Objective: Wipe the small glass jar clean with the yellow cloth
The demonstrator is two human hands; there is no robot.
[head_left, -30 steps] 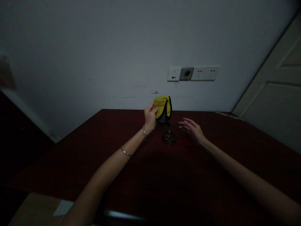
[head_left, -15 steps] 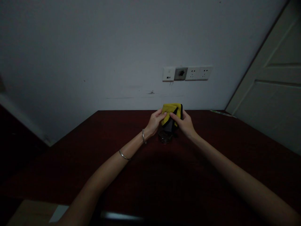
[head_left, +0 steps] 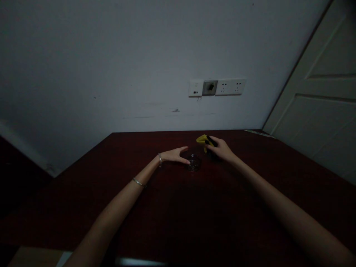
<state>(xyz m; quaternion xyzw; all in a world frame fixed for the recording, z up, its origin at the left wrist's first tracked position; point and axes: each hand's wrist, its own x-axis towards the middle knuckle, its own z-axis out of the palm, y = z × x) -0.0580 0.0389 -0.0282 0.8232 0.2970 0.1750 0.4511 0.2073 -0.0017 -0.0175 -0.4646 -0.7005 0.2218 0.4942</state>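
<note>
A small clear glass vessel (head_left: 194, 163) stands on the dark red tabletop (head_left: 178, 207); the dim light hides its exact kind. Just to its left, my left hand (head_left: 175, 155) is open, thumb and fingers spread toward the glass, with the thumb at or very near its side. My right hand (head_left: 221, 149) is to the right of the glass, closed around a folded yellow cloth (head_left: 202, 139) with dark edging. Part of the cloth sticks out leftward from my fingers, and the rest is hidden in the grip.
The table meets a pale wall (head_left: 150, 66) at the back. Wall sockets (head_left: 230, 86) and switches sit above the table. A panelled door (head_left: 319, 104) rises on the right, and a thin flat strip (head_left: 260, 133) lies near the back right corner.
My left hand has let go of the cloth and moved left and down, opening beside the glass. My right hand now holds the cloth alone, bunched and slightly lower. The glass shows more fully.
</note>
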